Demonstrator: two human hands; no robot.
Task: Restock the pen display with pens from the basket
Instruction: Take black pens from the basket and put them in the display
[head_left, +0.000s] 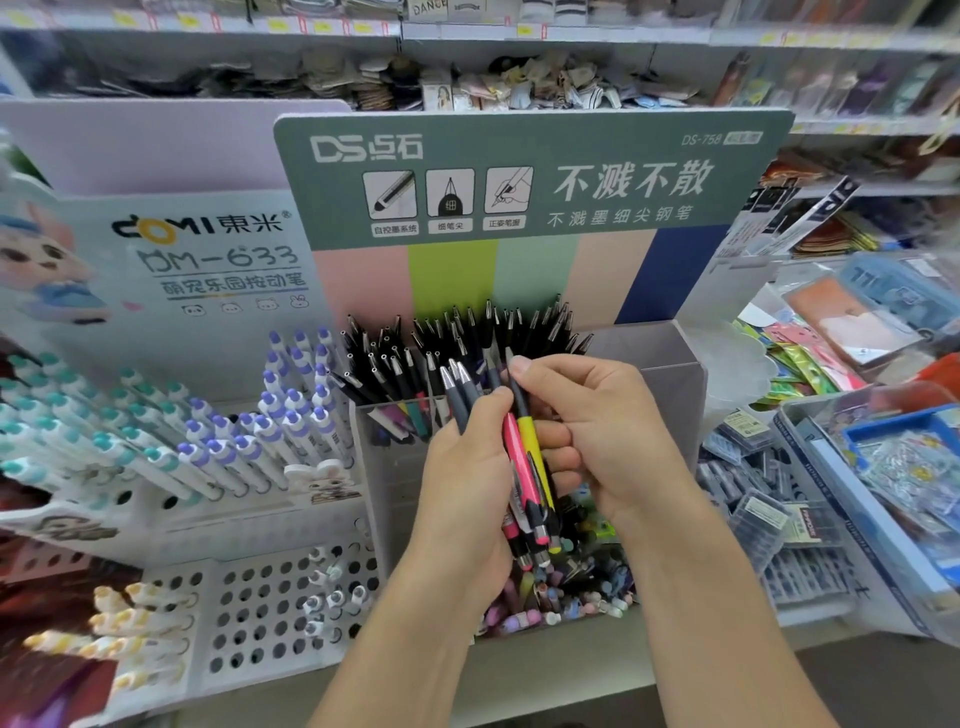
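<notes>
My left hand (467, 478) grips a bundle of pens (527, 483) with pink, yellow and dark barrels, tips up. My right hand (597, 431) pinches the upper part of one dark-tipped yellow pen (529, 431) in that bundle, thumb and forefinger near its top. Both hands hover in front of the clear pen display box (670, 364) under the green DS header card (530, 176). Its left compartments hold several black pens (415, 353) standing upright; the right compartment looks bare. Below my hands lies a heap of loose mixed pens (571, 592), its container hidden.
Left stands a white DOMI rack (270, 597) with purple-capped pens (291, 410) and teal-capped pens (78, 415) in holes. Right are boxed refills (753, 514) and a tray of stickers (893, 467). Store shelves (519, 83) run behind.
</notes>
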